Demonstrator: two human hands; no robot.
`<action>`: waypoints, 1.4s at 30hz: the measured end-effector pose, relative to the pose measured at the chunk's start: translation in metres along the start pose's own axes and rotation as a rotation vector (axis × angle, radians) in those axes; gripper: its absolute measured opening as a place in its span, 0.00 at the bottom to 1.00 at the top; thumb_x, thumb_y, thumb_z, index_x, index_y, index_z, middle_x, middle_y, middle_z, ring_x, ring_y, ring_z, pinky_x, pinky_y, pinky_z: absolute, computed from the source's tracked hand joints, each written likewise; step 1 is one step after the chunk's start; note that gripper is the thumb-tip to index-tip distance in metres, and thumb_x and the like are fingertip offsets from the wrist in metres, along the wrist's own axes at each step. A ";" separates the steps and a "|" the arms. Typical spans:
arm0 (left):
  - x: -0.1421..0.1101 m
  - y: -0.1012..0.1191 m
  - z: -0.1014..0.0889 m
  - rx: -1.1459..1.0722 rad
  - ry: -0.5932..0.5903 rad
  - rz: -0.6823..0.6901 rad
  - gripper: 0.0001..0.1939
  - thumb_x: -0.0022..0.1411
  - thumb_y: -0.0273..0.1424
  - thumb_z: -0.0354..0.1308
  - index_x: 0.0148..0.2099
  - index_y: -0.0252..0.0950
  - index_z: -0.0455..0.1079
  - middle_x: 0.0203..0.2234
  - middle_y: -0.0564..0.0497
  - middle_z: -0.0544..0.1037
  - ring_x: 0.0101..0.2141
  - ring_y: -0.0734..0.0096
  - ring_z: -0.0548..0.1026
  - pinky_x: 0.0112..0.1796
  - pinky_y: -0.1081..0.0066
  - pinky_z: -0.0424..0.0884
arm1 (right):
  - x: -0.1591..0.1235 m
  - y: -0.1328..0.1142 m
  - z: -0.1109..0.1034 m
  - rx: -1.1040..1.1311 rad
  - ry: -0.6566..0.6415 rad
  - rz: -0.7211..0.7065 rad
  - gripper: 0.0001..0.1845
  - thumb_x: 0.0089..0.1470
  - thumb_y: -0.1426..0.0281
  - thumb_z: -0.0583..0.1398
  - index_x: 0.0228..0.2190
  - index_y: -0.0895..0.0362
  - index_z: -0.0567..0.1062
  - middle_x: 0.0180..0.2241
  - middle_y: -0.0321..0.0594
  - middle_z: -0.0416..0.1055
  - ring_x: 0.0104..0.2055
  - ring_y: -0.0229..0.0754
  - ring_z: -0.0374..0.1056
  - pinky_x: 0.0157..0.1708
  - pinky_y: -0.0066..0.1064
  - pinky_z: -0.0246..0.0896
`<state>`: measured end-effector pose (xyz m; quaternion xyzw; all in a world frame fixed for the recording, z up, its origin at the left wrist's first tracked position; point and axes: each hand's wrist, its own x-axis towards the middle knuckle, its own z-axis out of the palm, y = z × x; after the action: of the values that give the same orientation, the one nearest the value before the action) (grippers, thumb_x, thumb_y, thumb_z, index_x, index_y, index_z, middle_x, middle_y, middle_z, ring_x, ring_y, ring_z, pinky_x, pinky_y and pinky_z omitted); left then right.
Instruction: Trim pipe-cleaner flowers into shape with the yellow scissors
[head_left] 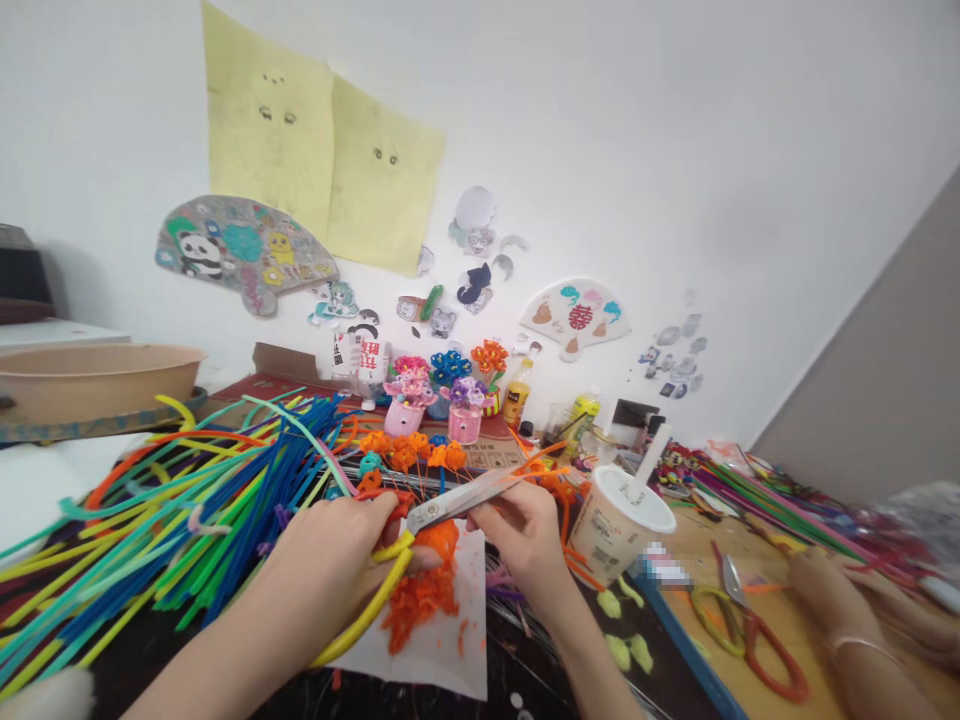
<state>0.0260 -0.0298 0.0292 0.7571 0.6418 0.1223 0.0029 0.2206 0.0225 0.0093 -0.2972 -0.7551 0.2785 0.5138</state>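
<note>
My left hand is closed round the yellow handle of a pair of scissors, whose metal blades point right. Orange fuzzy wire also shows at its fingertips. Just beyond the blades, my right hand pinches orange pipe cleaners, which stick out up and to the right. Beneath the hands, a heap of orange fluffy clippings lies on a white sheet of paper. Orange pipe-cleaner blossoms on thin stems stand behind the scissors.
Bundles of coloured pipe cleaners fill the left. Small pots of pipe-cleaner flowers line the back. A white lidded cup stands beside my right hand. At right, other scissors lie near another person's hands.
</note>
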 end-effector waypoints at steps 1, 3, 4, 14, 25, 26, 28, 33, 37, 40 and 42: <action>0.000 0.000 -0.001 -0.001 -0.004 -0.001 0.19 0.62 0.48 0.45 0.30 0.39 0.65 0.23 0.50 0.77 0.26 0.60 0.75 0.24 0.71 0.50 | 0.000 0.000 0.000 0.012 -0.006 -0.001 0.12 0.52 0.68 0.59 0.20 0.59 0.74 0.21 0.38 0.69 0.25 0.40 0.65 0.26 0.29 0.59; 0.000 0.001 -0.002 -0.002 -0.014 -0.008 0.20 0.62 0.48 0.45 0.31 0.39 0.65 0.24 0.49 0.77 0.26 0.60 0.75 0.24 0.71 0.52 | 0.000 -0.001 -0.001 0.024 -0.014 -0.008 0.12 0.53 0.68 0.58 0.21 0.59 0.74 0.22 0.38 0.69 0.26 0.40 0.65 0.26 0.30 0.59; 0.000 0.002 -0.003 -0.004 -0.019 -0.009 0.20 0.62 0.48 0.45 0.31 0.39 0.66 0.24 0.49 0.78 0.26 0.60 0.75 0.24 0.71 0.53 | 0.000 -0.003 -0.001 0.025 -0.016 -0.014 0.12 0.53 0.68 0.58 0.22 0.59 0.74 0.22 0.39 0.69 0.26 0.40 0.65 0.27 0.30 0.59; -0.001 0.005 -0.002 0.022 -0.037 0.015 0.19 0.63 0.45 0.44 0.33 0.38 0.68 0.25 0.47 0.79 0.28 0.58 0.77 0.25 0.71 0.57 | -0.001 -0.010 -0.003 0.031 -0.005 -0.019 0.11 0.53 0.67 0.58 0.23 0.59 0.75 0.22 0.38 0.68 0.26 0.40 0.64 0.26 0.30 0.57; 0.000 0.005 -0.003 0.056 -0.060 0.012 0.19 0.64 0.44 0.44 0.33 0.38 0.68 0.24 0.46 0.78 0.28 0.54 0.77 0.24 0.69 0.55 | 0.003 -0.015 -0.004 0.042 -0.015 -0.045 0.12 0.53 0.68 0.58 0.21 0.59 0.75 0.21 0.37 0.67 0.25 0.39 0.63 0.26 0.29 0.57; 0.000 0.005 -0.003 0.057 -0.062 0.013 0.19 0.64 0.44 0.43 0.33 0.38 0.68 0.24 0.46 0.78 0.28 0.54 0.77 0.24 0.69 0.55 | 0.003 -0.016 -0.004 0.047 -0.017 -0.046 0.12 0.53 0.68 0.58 0.20 0.59 0.75 0.21 0.38 0.67 0.25 0.39 0.64 0.26 0.29 0.57; 0.000 0.004 -0.003 0.057 -0.059 0.015 0.19 0.64 0.44 0.43 0.32 0.38 0.67 0.23 0.46 0.78 0.27 0.55 0.77 0.23 0.70 0.53 | 0.004 -0.016 -0.004 0.054 -0.018 -0.053 0.13 0.53 0.68 0.58 0.20 0.58 0.75 0.21 0.38 0.68 0.26 0.39 0.64 0.27 0.29 0.58; 0.000 0.003 -0.003 -0.049 -0.042 -0.010 0.15 0.60 0.45 0.49 0.29 0.40 0.64 0.24 0.49 0.77 0.28 0.58 0.76 0.25 0.71 0.55 | 0.003 -0.015 -0.004 0.111 -0.030 -0.017 0.11 0.52 0.69 0.59 0.22 0.58 0.78 0.22 0.38 0.70 0.25 0.39 0.66 0.24 0.28 0.60; 0.000 0.003 -0.002 -0.127 0.013 -0.010 0.11 0.58 0.42 0.51 0.35 0.40 0.64 0.30 0.51 0.77 0.28 0.62 0.76 0.25 0.72 0.56 | 0.003 -0.013 -0.003 0.180 0.050 0.032 0.12 0.50 0.68 0.61 0.19 0.58 0.76 0.20 0.37 0.70 0.23 0.39 0.66 0.23 0.27 0.61; 0.000 0.003 0.002 -0.128 0.035 -0.028 0.11 0.59 0.42 0.51 0.35 0.40 0.63 0.29 0.51 0.77 0.27 0.63 0.75 0.25 0.71 0.56 | 0.002 -0.014 -0.002 0.183 0.031 0.036 0.11 0.50 0.67 0.60 0.21 0.58 0.77 0.20 0.38 0.72 0.22 0.38 0.66 0.22 0.27 0.62; 0.001 0.003 0.006 -0.131 0.034 -0.031 0.11 0.59 0.42 0.50 0.33 0.40 0.62 0.27 0.51 0.76 0.27 0.63 0.74 0.26 0.71 0.57 | 0.002 -0.014 -0.002 0.168 0.001 0.035 0.11 0.51 0.67 0.60 0.22 0.58 0.78 0.21 0.39 0.73 0.22 0.38 0.66 0.22 0.27 0.62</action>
<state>0.0304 -0.0283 0.0244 0.7430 0.6441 0.1767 0.0433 0.2192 0.0153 0.0213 -0.2662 -0.7235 0.3496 0.5325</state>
